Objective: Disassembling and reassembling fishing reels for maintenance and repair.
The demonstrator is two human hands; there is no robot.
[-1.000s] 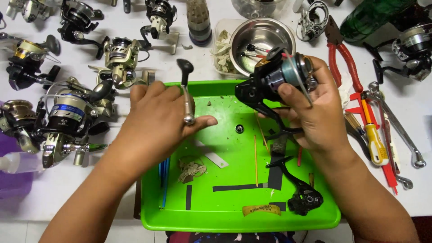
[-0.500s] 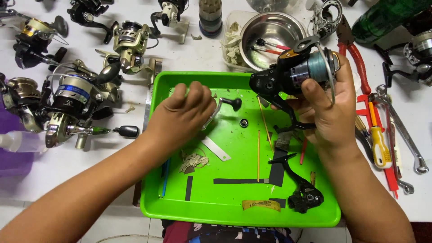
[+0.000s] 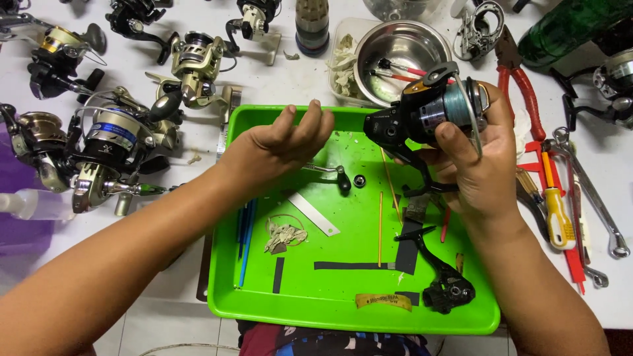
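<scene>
The white surface (image 3: 283, 72) carries a green tray (image 3: 343, 316), with several fishing reels (image 3: 112, 142) lying to its left. A steel bowl (image 3: 402, 49) stands just beyond the tray's far edge, and red-handled pliers (image 3: 524, 92) and a wrench (image 3: 593, 198) lie to its right. The right hand (image 3: 481, 171) holds a black spinning reel (image 3: 428, 112) above the tray's far right corner, its fingers (image 3: 455, 142) curled closed around the spool. The left hand (image 3: 277, 142) hovers over the tray's far left part, fingers (image 3: 310, 122) loosely spread, gripping nothing. A loose reel handle (image 3: 330, 175) lies on the tray just below that hand.
</scene>
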